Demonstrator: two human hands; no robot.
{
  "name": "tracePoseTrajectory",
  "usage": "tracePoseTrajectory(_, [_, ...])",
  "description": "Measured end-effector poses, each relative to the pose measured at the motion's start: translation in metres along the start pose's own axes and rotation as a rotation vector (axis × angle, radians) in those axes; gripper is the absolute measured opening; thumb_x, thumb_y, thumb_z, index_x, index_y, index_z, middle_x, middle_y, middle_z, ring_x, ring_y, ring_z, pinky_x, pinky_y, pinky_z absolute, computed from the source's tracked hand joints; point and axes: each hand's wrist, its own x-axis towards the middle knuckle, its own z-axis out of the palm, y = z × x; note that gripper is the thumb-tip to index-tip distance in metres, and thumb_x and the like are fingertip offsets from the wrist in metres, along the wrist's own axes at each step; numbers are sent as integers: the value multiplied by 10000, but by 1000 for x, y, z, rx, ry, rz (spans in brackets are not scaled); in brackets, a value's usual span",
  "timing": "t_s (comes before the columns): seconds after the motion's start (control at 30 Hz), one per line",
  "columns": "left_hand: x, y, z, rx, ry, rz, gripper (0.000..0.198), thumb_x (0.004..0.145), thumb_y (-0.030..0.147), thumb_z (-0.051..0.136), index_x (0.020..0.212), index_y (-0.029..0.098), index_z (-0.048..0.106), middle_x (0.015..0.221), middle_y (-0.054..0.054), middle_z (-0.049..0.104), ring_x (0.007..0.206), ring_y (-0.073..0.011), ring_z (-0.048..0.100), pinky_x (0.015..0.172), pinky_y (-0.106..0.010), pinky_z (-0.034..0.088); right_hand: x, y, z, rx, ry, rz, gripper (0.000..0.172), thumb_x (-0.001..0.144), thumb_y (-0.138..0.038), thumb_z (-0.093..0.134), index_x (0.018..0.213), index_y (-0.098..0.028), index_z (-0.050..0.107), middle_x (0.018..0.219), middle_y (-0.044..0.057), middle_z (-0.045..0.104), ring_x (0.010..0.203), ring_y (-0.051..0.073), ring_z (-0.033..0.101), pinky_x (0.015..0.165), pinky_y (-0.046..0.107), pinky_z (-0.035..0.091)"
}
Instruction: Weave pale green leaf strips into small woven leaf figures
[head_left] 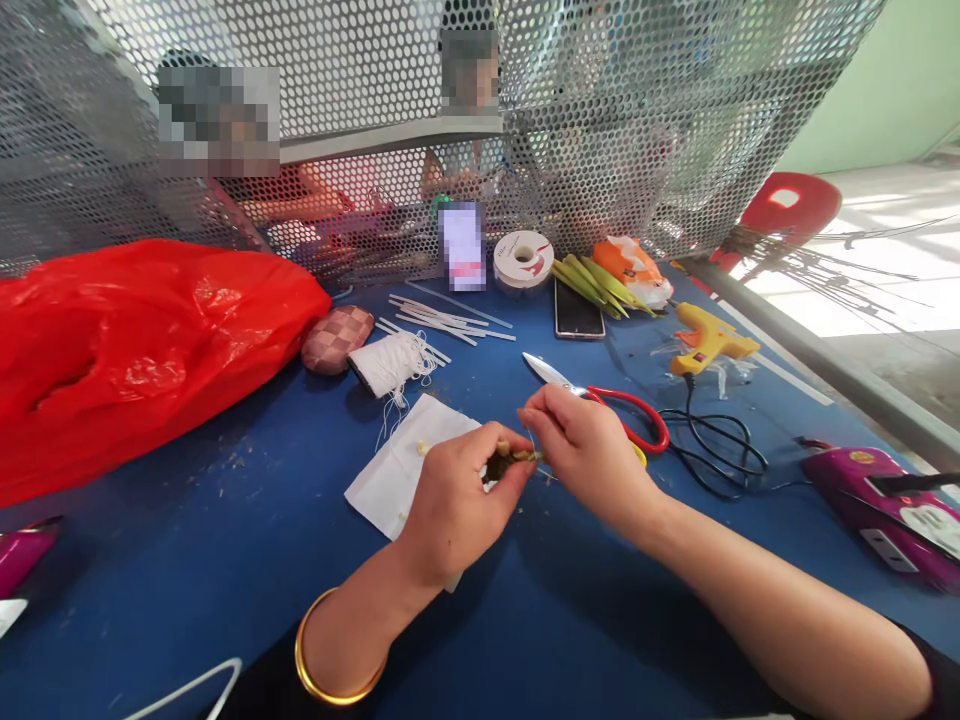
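My left hand (450, 505) is closed around a small tan and dark brown bundle (501, 462), pinched between thumb and fingers; its exact kind I cannot make out. Close beside it, my right hand (589, 455) pinches a thin pale thread (532, 436) at the bundle's right end. Under the left hand lies a white sheet of paper (381, 488) with small yellowish bits on it. Red-handled scissors (632, 408) lie just beyond the right hand, blades partly visible. White thread wound on a card (384, 364) rests behind the paper, loose strands trailing toward it.
A red plastic bag (150, 360) fills the left. Glue sticks (442, 320), a ribbon spool (523, 262), corn husks (592, 282) and a phone (579, 318) lie along the back. Right are a yellow glue gun (709, 340), its cable and a purple power strip (870, 500). People sit beyond the mesh.
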Motion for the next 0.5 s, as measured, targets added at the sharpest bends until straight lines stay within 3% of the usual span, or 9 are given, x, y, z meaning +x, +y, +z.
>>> tracePoseTrajectory(0.17, [0, 3, -3, 116, 39, 176, 168, 772, 148, 701, 858, 267, 782, 782, -42, 747, 719, -192, 654, 738, -282, 477, 7, 0, -6, 462, -314, 435, 238, 860, -319, 567, 655, -201, 535, 476, -60, 514, 322, 91, 476, 324, 193, 349])
tracePoseTrajectory(0.3, [0, 6, -2, 72, 34, 202, 199, 766, 126, 690, 862, 269, 791, 823, -43, 759, 748, -188, 665, 762, -281, 490, 10, 1, -7, 727, -453, 611, 219, 812, -269, 626, 627, -164, 573, 476, -47, 565, 308, 50, 464, 328, 149, 347])
tracePoseTrajectory(0.4, [2, 5, -3, -19, 64, 88, 147, 770, 141, 689, 818, 248, 778, 771, -26, 731, 685, -157, 638, 692, -262, 495, 13, 6, -6, 876, -527, 687, 177, 785, -262, 651, 655, -158, 590, 450, -62, 529, 318, 48, 452, 345, 150, 364])
tracePoseTrajectory(0.5, [8, 1, -4, -310, 139, -168, 57, 744, 196, 732, 795, 207, 753, 717, -15, 694, 643, -138, 624, 644, -252, 503, 13, 10, -4, 979, -522, 684, 179, 764, -302, 689, 701, -165, 594, 463, -84, 472, 350, 56, 416, 380, 187, 415])
